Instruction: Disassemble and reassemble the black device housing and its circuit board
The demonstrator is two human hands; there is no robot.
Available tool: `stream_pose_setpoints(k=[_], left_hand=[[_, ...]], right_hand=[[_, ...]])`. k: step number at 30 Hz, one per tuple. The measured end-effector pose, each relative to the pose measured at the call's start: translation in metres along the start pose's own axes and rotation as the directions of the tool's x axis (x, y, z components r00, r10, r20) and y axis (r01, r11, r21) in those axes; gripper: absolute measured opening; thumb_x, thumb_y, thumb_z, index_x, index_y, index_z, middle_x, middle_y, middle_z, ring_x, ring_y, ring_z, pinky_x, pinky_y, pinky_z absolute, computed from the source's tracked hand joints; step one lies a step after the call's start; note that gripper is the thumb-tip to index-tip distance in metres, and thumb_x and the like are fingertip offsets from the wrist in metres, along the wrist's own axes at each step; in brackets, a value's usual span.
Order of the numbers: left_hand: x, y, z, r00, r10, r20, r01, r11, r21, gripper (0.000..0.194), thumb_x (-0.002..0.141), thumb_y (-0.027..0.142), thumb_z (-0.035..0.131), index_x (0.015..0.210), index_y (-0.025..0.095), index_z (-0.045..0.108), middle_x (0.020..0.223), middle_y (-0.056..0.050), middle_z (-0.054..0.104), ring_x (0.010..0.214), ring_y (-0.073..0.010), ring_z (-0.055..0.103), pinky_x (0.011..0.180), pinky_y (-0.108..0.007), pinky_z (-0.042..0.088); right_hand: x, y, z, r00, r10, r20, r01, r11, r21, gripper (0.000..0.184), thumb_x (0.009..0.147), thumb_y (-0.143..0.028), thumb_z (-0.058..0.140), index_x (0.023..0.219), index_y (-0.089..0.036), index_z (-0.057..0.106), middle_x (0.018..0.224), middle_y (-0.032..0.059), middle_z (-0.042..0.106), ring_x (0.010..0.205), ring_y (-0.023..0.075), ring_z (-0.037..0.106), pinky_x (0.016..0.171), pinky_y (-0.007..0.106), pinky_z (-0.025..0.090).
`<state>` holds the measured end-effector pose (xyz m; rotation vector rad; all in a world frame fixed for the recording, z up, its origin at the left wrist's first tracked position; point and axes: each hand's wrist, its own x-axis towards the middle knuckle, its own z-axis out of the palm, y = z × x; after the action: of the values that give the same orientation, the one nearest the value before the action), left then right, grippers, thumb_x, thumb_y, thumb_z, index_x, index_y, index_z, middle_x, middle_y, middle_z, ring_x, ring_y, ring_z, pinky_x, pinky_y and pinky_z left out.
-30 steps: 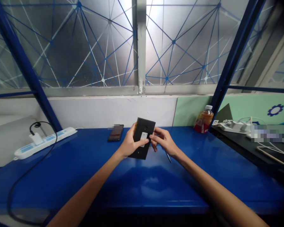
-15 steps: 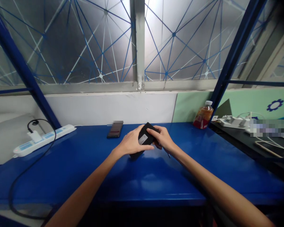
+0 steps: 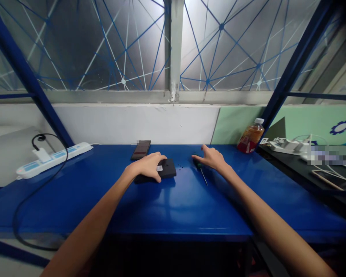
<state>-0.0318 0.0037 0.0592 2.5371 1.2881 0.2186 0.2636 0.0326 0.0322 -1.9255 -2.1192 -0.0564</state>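
Observation:
A flat black box (image 3: 168,167) with a small pale label lies on the blue table. My left hand (image 3: 147,165) is closed around its left part, thumb at the near edge and fingers over the far side. Several tiny dark screws (image 3: 180,167) are scattered just right of the box. Farther right lies a screwdriver (image 3: 203,176) with a dark green handle and a thin metal shaft pointing toward me. My right hand (image 3: 212,157) hovers at the handle, thumb and index finger apart, with nothing seen in its grasp; its other fingers are partly hidden.
A phone (image 3: 141,150) lies behind my left hand. At the left is a white power strip (image 3: 57,161) with a black cable (image 3: 31,202). A drink bottle (image 3: 250,136) stands at the back right, near a black surface with chargers and white cables (image 3: 328,175).
The black box has gone from being held tilted in both hands to lying on the table under my left hand. My right hand has let go and moved right. Screws and screwdriver now show.

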Motion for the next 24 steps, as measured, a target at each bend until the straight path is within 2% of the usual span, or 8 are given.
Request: stream_pose_setpoints(k=[3, 7, 10, 13, 15, 17, 21, 24], left_hand=[[-0.001, 0.008, -0.001, 0.992, -0.012, 0.122, 0.009, 1.0, 0.028, 0.089, 0.053, 0.044, 0.079, 0.133, 0.02, 0.049, 0.119, -0.012, 0.054, 0.103, -0.0313, 0.056, 0.076, -0.033, 0.045], [-0.001, 0.013, -0.001, 0.985, -0.033, 0.17, 0.023, 0.998, 0.059, 0.09, 0.055, 0.044, 0.078, 0.135, 0.021, 0.045, 0.124, -0.012, 0.052, 0.106, -0.0302, 0.054, 0.079, -0.033, 0.045], [0.0, 0.012, 0.002, 0.983, -0.035, 0.179, 0.023, 0.997, 0.071, 0.09, 0.054, 0.044, 0.078, 0.135, 0.02, 0.047, 0.125, -0.012, 0.053, 0.107, -0.0306, 0.055, 0.08, -0.033, 0.045], [0.002, 0.01, 0.004, 0.984, -0.02, 0.179, 0.007, 0.997, 0.074, 0.084, 0.053, 0.049, 0.079, 0.128, 0.02, 0.054, 0.122, -0.011, 0.056, 0.107, -0.0312, 0.055, 0.082, -0.033, 0.045], [0.003, 0.009, 0.005, 0.984, -0.009, 0.179, -0.004, 0.997, 0.073, 0.08, 0.054, 0.053, 0.079, 0.123, 0.02, 0.058, 0.119, -0.011, 0.057, 0.107, -0.0315, 0.056, 0.082, -0.033, 0.044], [0.003, 0.008, 0.005, 0.984, 0.002, 0.175, -0.015, 0.997, 0.072, 0.079, 0.054, 0.056, 0.078, 0.122, 0.02, 0.059, 0.119, -0.011, 0.058, 0.106, -0.0317, 0.056, 0.083, -0.033, 0.044], [0.004, 0.01, 0.006, 0.991, 0.019, 0.13, -0.023, 0.999, 0.034, 0.079, 0.061, 0.065, 0.071, 0.125, 0.021, 0.059, 0.118, -0.011, 0.059, 0.104, -0.0302, 0.057, 0.084, -0.033, 0.044], [0.004, 0.016, 0.008, 0.998, 0.065, 0.02, -0.064, 0.997, -0.035, 0.078, 0.067, 0.067, 0.067, 0.131, 0.023, 0.056, 0.119, -0.011, 0.058, 0.107, -0.0285, 0.056, 0.088, -0.034, 0.043]], right_hand=[[0.005, 0.003, 0.015, 0.994, 0.012, 0.106, -0.018, 0.998, 0.063, 0.058, 0.075, -0.062, 0.063, 0.105, -0.013, 0.061, 0.099, 0.0201, 0.068, 0.09, 0.0322, 0.065, 0.066, 0.032, 0.045], [0.009, -0.001, 0.018, 0.995, -0.049, 0.084, 0.033, 0.983, 0.178, 0.032, 0.076, -0.046, 0.067, 0.085, -0.015, 0.067, 0.083, 0.0109, 0.07, 0.08, 0.0245, 0.066, 0.06, 0.026, 0.042], [0.008, -0.004, 0.006, 0.997, -0.073, 0.017, 0.065, 0.952, 0.298, 0.037, 0.082, -0.053, 0.058, 0.082, -0.017, 0.068, 0.067, 0.0036, 0.066, 0.065, 0.0185, 0.064, 0.054, 0.024, 0.041], [0.003, -0.01, -0.008, 0.99, -0.013, -0.138, 0.102, 0.741, 0.664, 0.042, 0.078, -0.058, 0.061, 0.084, -0.016, 0.065, 0.055, 0.0007, 0.061, 0.043, 0.0133, 0.054, 0.042, 0.023, 0.038], [-0.003, -0.017, -0.014, 0.976, 0.009, -0.216, 0.169, 0.59, 0.789, 0.041, 0.075, -0.056, 0.065, 0.087, -0.016, 0.062, 0.053, -0.0006, 0.06, 0.039, 0.0117, 0.051, 0.04, 0.023, 0.038], [-0.009, -0.024, -0.016, 0.967, 0.01, -0.254, 0.217, 0.49, 0.844, 0.039, 0.075, -0.052, 0.067, 0.09, -0.019, 0.056, 0.057, 0.0, 0.063, 0.042, 0.0136, 0.057, 0.039, 0.022, 0.039], [-0.016, -0.034, -0.014, 0.954, 0.002, -0.299, 0.26, 0.49, 0.832, 0.033, 0.079, -0.047, 0.064, 0.091, -0.02, 0.05, 0.065, 0.0023, 0.068, 0.046, 0.0163, 0.063, 0.039, 0.023, 0.044], [-0.018, -0.037, -0.01, 0.936, 0.0, -0.351, 0.299, 0.524, 0.798, 0.03, 0.081, -0.046, 0.062, 0.093, -0.021, 0.049, 0.066, 0.002, 0.068, 0.047, 0.0164, 0.064, 0.043, 0.024, 0.047]])
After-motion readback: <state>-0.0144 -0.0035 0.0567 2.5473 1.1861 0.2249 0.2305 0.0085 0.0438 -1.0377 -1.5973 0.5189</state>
